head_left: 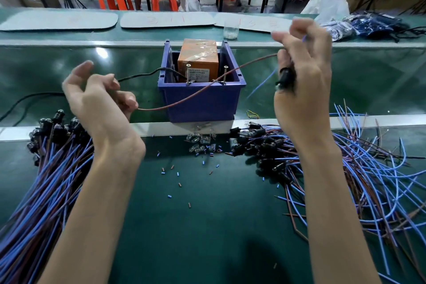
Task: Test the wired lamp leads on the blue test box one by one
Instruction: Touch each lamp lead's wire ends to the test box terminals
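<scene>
Right now one wired lamp lead is stretched in the air above the blue plastic test box (202, 101). Its thin brown wire (152, 109) runs from the black lamp holder (285, 78), gripped in the curled fingers of the right hand (304, 90), across the front of the box to the left hand (99, 97), whose thumb and fingers pinch the wire near its end. The lead's pale blue wire (262, 85) dangles loose below the right hand, held by nothing.

As I judge it, that free blue wire may miss its upright metal screw (225, 74) on the box rim, or both bare ends could land on one screw and give a false result. The brown wire, passing close to the screws, could also snag.

Whether the brown wire touches either screw cannot be told. The brown wire's tip is hidden in the left hand's fingers, and the right hand is blurred. The label on the orange taped block (198, 57) inside the box is illegible. The bundled leads on the left (50, 168) and the loose leads on the right (359, 168) run out of frame.
</scene>
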